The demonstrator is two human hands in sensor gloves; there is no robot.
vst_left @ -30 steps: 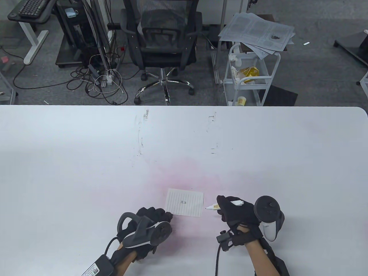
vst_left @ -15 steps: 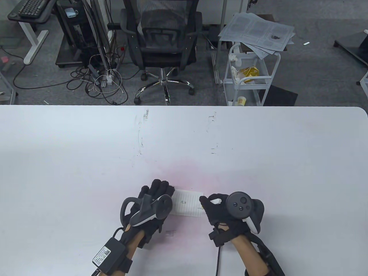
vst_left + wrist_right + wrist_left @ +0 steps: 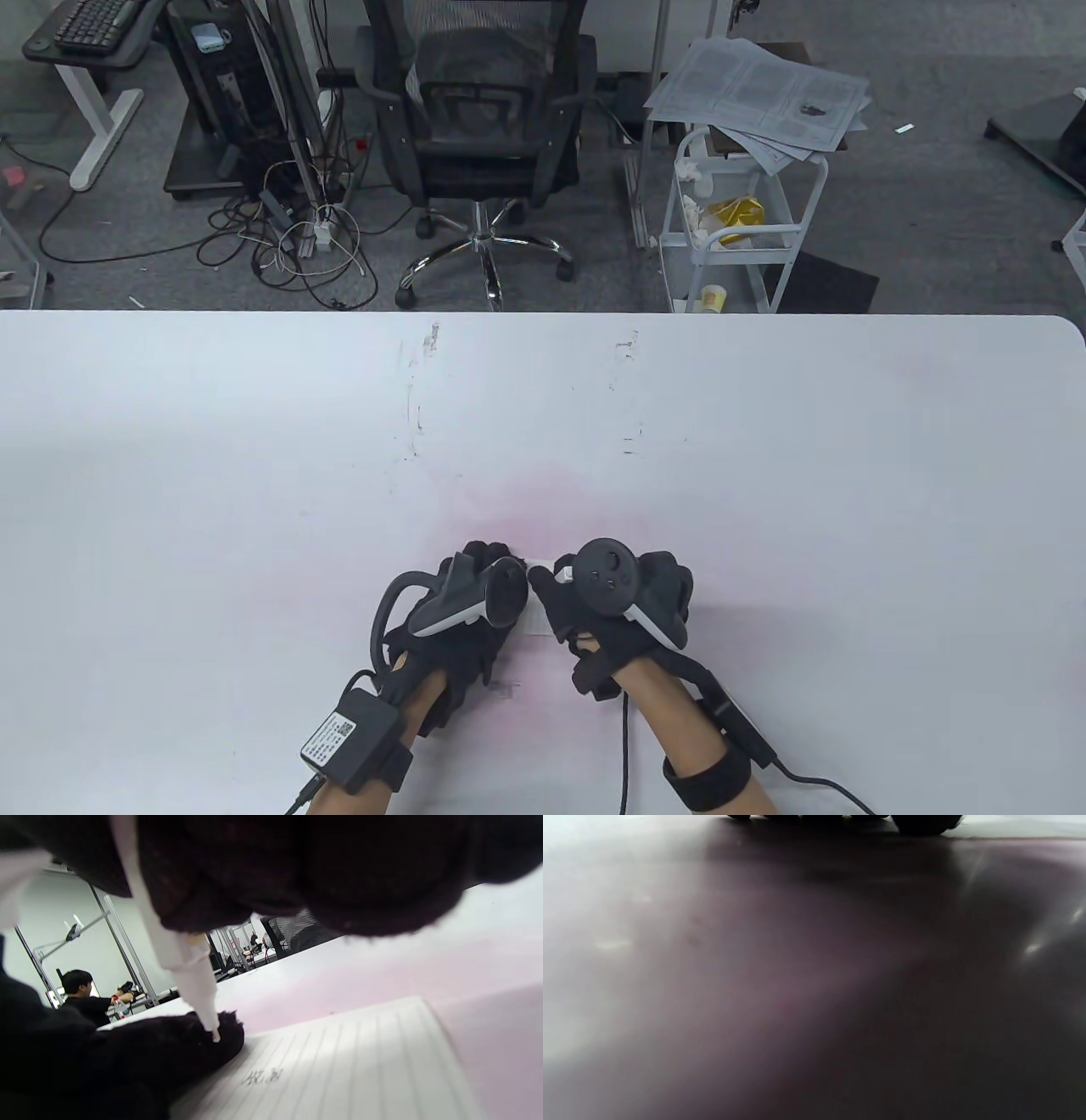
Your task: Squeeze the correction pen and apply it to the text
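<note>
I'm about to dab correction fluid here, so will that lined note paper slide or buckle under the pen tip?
The lined paper looks thin and light, so it would probably slide if unpinned. The left hand rests on its edge, which should steady it. Lying flat on the table, it seems unlikely to buckle.

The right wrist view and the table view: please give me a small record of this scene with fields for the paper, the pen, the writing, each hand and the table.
paper: white lined paper card, flat on the table
pen: white correction pen, tip above the card, not yet on the writing
writing: small handwritten characters, uncovered
left hand: rests on the card's left part
right hand: holds the pen
table: white tabletop, faint pink stain
</note>
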